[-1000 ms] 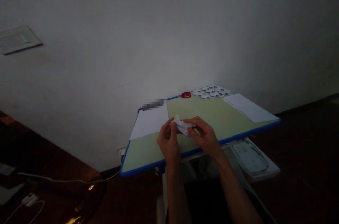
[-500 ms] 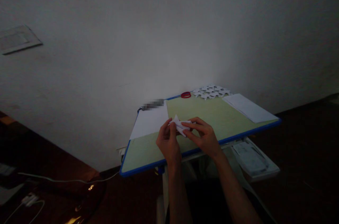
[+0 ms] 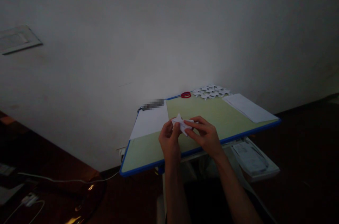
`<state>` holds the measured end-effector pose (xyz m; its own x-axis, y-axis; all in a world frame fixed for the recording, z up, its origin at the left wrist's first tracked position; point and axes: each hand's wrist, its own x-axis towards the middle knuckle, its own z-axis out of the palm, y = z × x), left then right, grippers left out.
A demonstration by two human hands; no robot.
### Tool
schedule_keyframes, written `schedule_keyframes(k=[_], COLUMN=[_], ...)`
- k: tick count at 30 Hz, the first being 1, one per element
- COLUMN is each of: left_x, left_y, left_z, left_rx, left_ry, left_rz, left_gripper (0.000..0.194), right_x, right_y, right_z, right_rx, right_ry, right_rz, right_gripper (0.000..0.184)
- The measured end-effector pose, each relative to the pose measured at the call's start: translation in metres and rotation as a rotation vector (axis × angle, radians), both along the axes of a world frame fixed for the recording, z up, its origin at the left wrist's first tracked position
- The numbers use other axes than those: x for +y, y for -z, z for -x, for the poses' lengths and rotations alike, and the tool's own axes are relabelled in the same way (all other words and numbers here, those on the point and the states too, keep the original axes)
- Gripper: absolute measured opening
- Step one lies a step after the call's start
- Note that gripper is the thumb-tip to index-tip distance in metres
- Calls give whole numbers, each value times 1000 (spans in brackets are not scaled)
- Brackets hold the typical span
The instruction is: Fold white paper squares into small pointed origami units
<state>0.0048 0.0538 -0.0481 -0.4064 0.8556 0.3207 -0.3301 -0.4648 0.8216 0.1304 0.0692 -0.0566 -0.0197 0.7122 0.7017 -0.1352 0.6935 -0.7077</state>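
Note:
A small white folded paper star (image 3: 181, 122) with pointed tips is held between my two hands above the table's near part. My left hand (image 3: 170, 139) pinches its left side, the thumb lying across the front. On the right side, the thumb and fingers of my right hand (image 3: 206, 137) grip the paper. Fingers cover part of the folds. At the table's back lies a group of several similar white folded paper pieces (image 3: 211, 92).
The pale green table (image 3: 148, 155) has a blue edge and stands against a wall. Red-handled scissors (image 3: 185, 95) lie at the back edge. White sheets (image 3: 250, 108) rest at the right, another white sheet (image 3: 150, 121) at the left. An open drawer (image 3: 255, 160) juts out below.
Both hands have shifted slightly to the right with the folded paper. The paper is turned a little, so more of its star shape faces me.

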Motion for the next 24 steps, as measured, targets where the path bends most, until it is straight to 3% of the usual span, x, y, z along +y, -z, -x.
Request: schedule_keyframes(k=[6, 17, 24], left_x=[1, 7, 2], left_y=[-2, 6, 1], left_z=[0, 1, -1], left_rx=[-30, 23, 34], left_ry=[59, -112, 75], left_rz=[-4, -29, -11], left_gripper=[37, 36, 36], right_x=[3, 4, 4], right_y=[4, 2, 5], right_z=[0, 1, 0], right_rx=[16, -1, 15], right_ry=[-11, 35, 59], right_rz=[-22, -55, -45], right_gripper=[31, 32, 34])
